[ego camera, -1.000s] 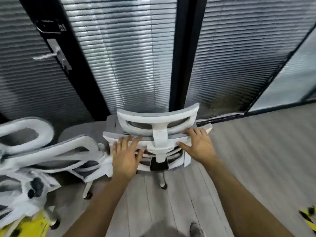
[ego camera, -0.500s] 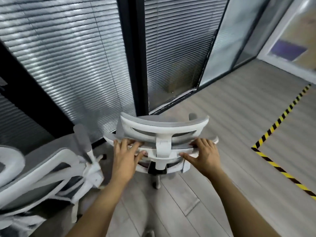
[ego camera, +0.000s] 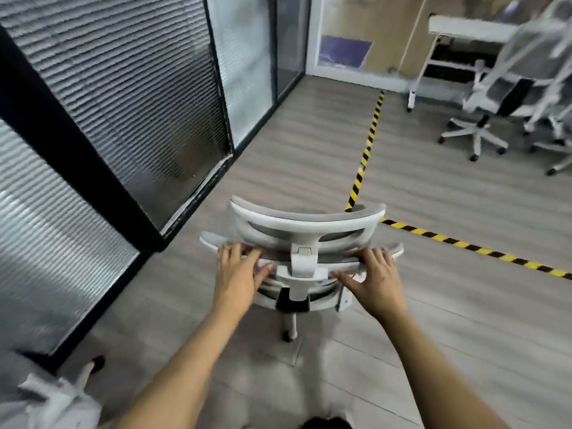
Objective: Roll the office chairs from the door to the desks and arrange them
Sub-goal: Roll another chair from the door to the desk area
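Observation:
A white office chair (ego camera: 305, 230) with grey mesh stands right in front of me, seen from behind and above. My left hand (ego camera: 238, 274) grips the left side of the backrest's top edge, fingers curled over it. My right hand (ego camera: 376, 281) grips the right side the same way. One castor leg (ego camera: 291, 328) shows under the seat; the remaining legs are hidden. Two more white chairs (ego camera: 495, 97) stand at the far right by a white desk (ego camera: 470, 26). Part of another white chair (ego camera: 58, 404) sits at the bottom left.
A glass wall with blinds and black frames (ego camera: 123, 97) runs along my left. Yellow-black tape (ego camera: 368, 144) runs away across the grey wood floor and another strip (ego camera: 476, 247) crosses to the right. Open floor lies between the tape and the far chairs.
The view has swung right, away from the door and the cluster of chairs. The chair has turned with it, and both hands keep their hold on the backrest. The desk and far chairs came into view.

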Action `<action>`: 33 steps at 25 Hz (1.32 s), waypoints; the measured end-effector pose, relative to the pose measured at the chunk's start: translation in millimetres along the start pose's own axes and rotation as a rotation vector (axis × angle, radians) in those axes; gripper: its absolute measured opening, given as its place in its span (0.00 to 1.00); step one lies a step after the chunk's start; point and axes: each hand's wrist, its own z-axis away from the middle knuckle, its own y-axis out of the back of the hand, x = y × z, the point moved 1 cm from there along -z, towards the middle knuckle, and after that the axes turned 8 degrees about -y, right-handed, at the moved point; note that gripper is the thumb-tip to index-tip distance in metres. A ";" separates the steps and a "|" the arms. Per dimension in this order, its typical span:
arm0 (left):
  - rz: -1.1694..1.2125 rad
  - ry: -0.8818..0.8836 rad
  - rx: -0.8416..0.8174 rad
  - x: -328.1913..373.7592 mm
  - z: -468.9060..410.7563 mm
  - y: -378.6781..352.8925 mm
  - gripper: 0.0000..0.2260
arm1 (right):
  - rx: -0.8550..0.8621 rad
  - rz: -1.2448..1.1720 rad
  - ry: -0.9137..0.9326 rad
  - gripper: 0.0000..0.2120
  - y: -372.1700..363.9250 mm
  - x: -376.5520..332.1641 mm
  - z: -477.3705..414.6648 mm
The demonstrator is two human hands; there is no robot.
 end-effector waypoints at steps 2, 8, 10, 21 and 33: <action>0.012 -0.104 0.002 52.1 -33.7 -26.4 0.14 | 0.066 0.028 -0.074 0.23 29.7 52.8 -1.9; 0.090 -0.296 -0.064 201.0 -123.3 -118.0 0.16 | 0.213 0.088 -0.268 0.24 102.1 207.9 -10.6; 0.142 -0.357 -0.078 255.2 -149.9 -147.1 0.15 | 0.242 0.104 -0.336 0.24 129.0 259.9 -14.2; 0.366 -0.660 -0.149 583.9 -330.0 -325.4 0.13 | 0.422 0.166 -0.655 0.27 284.9 551.2 -70.2; 0.516 -0.935 -0.315 975.3 -499.2 -514.0 0.15 | 0.590 0.144 -0.943 0.30 465.6 876.3 -139.3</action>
